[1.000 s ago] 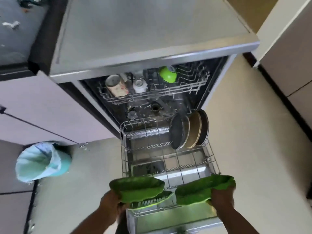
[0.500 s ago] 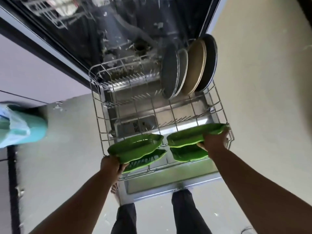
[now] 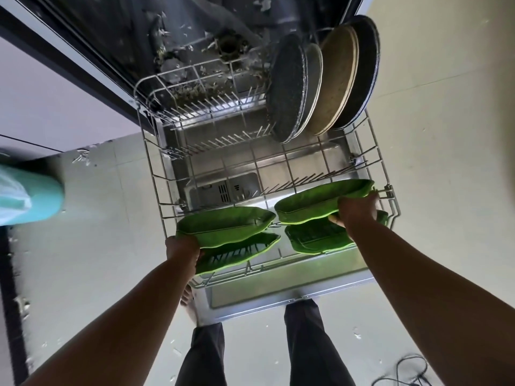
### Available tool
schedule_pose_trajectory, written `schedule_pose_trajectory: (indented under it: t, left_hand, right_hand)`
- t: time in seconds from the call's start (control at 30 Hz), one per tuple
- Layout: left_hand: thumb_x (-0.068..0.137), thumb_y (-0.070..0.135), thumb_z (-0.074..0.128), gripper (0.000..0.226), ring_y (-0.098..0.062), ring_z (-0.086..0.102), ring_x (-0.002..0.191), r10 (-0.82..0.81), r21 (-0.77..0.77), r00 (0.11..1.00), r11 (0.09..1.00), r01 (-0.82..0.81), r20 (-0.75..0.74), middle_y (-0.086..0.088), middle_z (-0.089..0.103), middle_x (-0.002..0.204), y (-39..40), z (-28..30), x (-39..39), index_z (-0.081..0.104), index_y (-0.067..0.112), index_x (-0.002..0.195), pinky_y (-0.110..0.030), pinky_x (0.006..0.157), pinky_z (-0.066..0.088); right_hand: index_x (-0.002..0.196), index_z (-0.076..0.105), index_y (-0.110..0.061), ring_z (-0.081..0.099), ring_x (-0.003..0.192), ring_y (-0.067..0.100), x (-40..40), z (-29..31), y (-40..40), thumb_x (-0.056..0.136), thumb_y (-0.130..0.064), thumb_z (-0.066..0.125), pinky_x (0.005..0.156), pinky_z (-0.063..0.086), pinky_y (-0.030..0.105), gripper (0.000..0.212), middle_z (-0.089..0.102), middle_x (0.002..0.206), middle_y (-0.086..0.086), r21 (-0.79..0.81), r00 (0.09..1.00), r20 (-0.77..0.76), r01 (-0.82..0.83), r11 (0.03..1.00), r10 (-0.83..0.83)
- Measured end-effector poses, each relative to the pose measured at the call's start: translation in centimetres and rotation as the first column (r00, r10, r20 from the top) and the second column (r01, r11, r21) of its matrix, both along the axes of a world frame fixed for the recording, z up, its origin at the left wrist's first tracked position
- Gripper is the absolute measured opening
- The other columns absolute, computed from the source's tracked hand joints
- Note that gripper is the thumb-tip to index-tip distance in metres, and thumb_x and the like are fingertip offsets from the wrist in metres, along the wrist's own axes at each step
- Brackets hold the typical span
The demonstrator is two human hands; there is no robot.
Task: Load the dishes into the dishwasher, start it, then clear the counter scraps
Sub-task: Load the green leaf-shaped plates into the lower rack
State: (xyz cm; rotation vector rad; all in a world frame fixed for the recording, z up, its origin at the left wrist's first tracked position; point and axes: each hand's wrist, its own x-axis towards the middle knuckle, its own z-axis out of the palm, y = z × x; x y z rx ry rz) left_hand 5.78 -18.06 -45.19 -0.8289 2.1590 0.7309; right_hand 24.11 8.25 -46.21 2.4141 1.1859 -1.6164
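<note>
The dishwasher's lower wire rack (image 3: 156, 174) is pulled out over the open door (image 3: 278, 291). My left hand (image 3: 182, 247) grips the near end of a green leaf-shaped dish (image 3: 225, 225) held over the rack's front left. Under it lies a second green leaf dish (image 3: 242, 253) in the rack. My right hand (image 3: 358, 208) grips another green leaf dish (image 3: 315, 200) over the front right, above a fourth green dish (image 3: 315, 238) lying in the rack. Several round plates (image 3: 320, 79) stand upright at the rack's far right.
A teal bin with a pale liner (image 3: 25, 195) stands on the floor at the left. Pale cabinet fronts (image 3: 55, 101) run along the left. Food scraps litter the dishwasher tub (image 3: 195, 37). A black cable (image 3: 412, 374) lies on the floor at the bottom right. My legs (image 3: 306, 344) stand before the door.
My view has dropped closer to the lower rack. Both hands have carried their green dishes down and slightly forward, to just above the two dishes lying in the rack's front.
</note>
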Motion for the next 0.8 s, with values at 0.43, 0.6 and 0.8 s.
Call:
schedule_pose_trajectory:
  t: [0.43,0.6,0.8]
  left_hand:
    - [0.090,0.021,0.052,0.058,-0.042,0.056,0.105,-0.547,-0.212,0.821,0.793,0.570,0.163,-0.017,0.056,0.110,-1.3,0.7,-0.2,0.018,0.003,0.134,-0.044,0.090,0.045]
    - [0.091,0.035,0.049,0.042,-0.034,0.060,0.094,-0.719,-0.240,0.675,0.635,0.734,0.165,-0.015,0.063,0.109,-2.9,1.7,-0.6,0.035,0.007,0.120,-0.037,0.074,0.045]
    - [0.094,0.040,0.043,0.042,-0.029,0.059,0.103,-0.832,-0.208,0.541,0.512,0.833,0.121,-0.012,0.061,0.116,-3.8,4.6,-0.9,0.047,0.010,0.122,-0.032,0.073,0.041]
  right_hand:
    - [0.135,0.019,-0.005,0.062,0.059,0.025,0.0,2.4,0.0,0.091,-0.013,0.049,0.043,0.049,0.028,0.054,0.055,0.085,0.013,-0.040,0.948,0.185,-0.254,0.966,0.257]
    - [0.143,0.009,0.004,0.053,0.059,0.022,0.2,3.6,-1.4,0.093,-0.020,0.050,0.068,0.057,0.042,0.069,0.048,0.073,0.009,-0.033,0.879,0.255,-0.408,0.912,0.402]
    - [0.145,0.010,0.002,0.057,0.110,0.044,0.0,5.6,-4.4,0.093,-0.036,0.055,0.090,0.046,0.049,0.078,0.057,0.120,0.026,-0.004,0.691,0.382,-0.663,0.749,0.614]
